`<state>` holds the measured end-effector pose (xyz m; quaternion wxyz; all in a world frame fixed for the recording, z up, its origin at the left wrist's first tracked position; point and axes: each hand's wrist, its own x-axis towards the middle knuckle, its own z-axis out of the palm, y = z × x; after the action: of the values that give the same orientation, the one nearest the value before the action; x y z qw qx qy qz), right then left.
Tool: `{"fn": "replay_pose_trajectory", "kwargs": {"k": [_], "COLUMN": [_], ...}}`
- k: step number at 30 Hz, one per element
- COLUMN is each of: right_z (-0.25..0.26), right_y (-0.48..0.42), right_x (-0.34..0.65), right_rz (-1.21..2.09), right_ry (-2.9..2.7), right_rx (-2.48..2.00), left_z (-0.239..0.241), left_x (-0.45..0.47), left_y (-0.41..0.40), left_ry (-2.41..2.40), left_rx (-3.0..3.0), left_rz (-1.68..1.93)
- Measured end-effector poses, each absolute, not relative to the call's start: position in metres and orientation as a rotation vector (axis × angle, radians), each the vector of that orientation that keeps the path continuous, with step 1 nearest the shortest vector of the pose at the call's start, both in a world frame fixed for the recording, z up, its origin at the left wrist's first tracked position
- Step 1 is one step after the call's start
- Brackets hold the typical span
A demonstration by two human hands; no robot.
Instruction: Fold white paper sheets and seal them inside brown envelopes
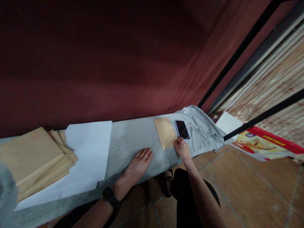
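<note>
A smartphone (182,129) lies at twelve o'clock, a tan envelope (164,131) at ten, from the curled right grip (182,147); whether it's clamped, I can't tell. The left grip (140,161) lies flat.

The right hand (182,148) is touching tan paper (164,131) near a phone (182,129); the left hand (140,161) is lying on cloth (131,134).

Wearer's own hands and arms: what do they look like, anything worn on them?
Two bare hands, no gloves: left hand and right hand. A black wristwatch with a dark band is on the left wrist; nothing visible on the right one. No sleeves show on either forearm. No cables visible; finer markings can't be made out.
</note>
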<state>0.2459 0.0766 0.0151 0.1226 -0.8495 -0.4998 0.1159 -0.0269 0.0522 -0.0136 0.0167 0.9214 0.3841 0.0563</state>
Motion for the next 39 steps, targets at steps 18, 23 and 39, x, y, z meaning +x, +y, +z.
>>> {"fn": "replay_pose_trajectory", "kwargs": {"k": [18,23,39], "right_z": [-0.021,-0.019,-0.015], "right_y": [0.075,0.075,0.079], "right_x": [0.190,0.187,0.184], "right_rz": [-0.096,-0.087,-0.120], "right_ry": [-2.104,-2.099,-2.052], "right_rx": [-2.006,-2.144,-2.205], "left_z": [0.006,0.019,0.037], "left_x": [-0.058,-0.108,-0.134], "left_y": [0.054,0.057,0.056], "left_ry": [1.941,2.430,2.448], "left_rx": [2.482,2.086,1.998], "left_rz": [0.340,0.104,0.000]}}
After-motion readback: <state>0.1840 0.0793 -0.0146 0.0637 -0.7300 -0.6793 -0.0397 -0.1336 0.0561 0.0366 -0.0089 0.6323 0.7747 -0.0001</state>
